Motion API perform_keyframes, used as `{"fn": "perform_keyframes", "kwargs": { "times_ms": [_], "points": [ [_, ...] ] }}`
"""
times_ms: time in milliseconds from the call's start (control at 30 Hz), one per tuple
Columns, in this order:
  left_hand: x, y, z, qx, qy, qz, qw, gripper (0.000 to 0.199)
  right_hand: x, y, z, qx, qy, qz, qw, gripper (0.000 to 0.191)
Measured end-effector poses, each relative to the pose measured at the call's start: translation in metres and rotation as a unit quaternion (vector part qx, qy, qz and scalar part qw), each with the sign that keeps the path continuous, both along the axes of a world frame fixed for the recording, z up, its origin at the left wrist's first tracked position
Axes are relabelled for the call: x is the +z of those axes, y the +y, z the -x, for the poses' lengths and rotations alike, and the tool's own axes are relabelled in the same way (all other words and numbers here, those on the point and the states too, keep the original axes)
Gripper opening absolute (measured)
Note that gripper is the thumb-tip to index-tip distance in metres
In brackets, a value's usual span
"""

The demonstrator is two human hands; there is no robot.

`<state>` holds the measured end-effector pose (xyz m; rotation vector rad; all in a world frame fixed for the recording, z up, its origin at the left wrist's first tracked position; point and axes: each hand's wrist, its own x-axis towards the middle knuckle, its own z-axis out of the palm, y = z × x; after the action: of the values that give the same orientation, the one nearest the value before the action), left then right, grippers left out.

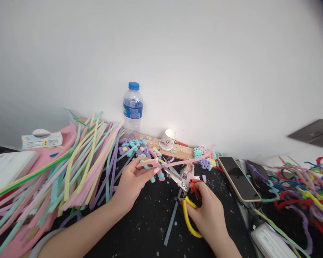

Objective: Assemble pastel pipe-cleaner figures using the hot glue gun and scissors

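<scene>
My left hand (134, 181) pinches a pink pipe cleaner (197, 157), whose long free end sticks out to the right. Small pink and teal fuzzy pieces show just under its fingertips. In my right hand (208, 211) is a pair of scissors (188, 215) with one yellow and one red handle. The blades reach up and left to the pink stem close to my left fingertips; whether they touch it I cannot tell. Behind my left hand lies a heap of small curled pieces (133, 146) in purple, teal and yellow. Another small cluster of curled flower-like pieces (204, 157) sits further right.
Loose pastel pipe cleaners (88, 157) pile up at the left. A water bottle (133, 107) and a paper cup (168, 139) stand against the wall. At the right are a phone (239, 179), a white device (271, 242) and tangled coloured pipe cleaners (307, 197). Scraps dot the black table (140, 229).
</scene>
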<state>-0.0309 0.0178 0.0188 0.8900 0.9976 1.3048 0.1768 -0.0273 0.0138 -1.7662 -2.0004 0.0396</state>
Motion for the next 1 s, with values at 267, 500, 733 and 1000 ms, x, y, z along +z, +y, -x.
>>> {"fn": "perform_keyframes", "kwargs": {
  "times_ms": [267, 500, 733, 1000],
  "points": [
    [-0.0025, -0.0030, -0.0011, -0.025, -0.035, 0.003, 0.999, 0.020, 0.0005, 0.0003, -0.0019, 0.037, -0.001, -0.037, 0.999, 0.023],
    [-0.0002, -0.0048, -0.0022, -0.049, -0.081, -0.008, 0.996, 0.014, 0.0007, 0.0011, -0.0017, 0.055, -0.002, -0.043, 0.998, 0.023],
    [0.0007, -0.0054, -0.0034, -0.055, -0.090, 0.006, 0.994, 0.017, 0.0015, -0.0001, -0.0018, 0.059, -0.010, -0.042, 0.997, 0.030],
    [0.0020, -0.0052, -0.0060, -0.077, -0.125, 0.004, 0.989, 0.013, 0.0020, -0.0014, -0.0010, 0.055, -0.010, 0.031, 0.998, 0.034]
  ]
}}
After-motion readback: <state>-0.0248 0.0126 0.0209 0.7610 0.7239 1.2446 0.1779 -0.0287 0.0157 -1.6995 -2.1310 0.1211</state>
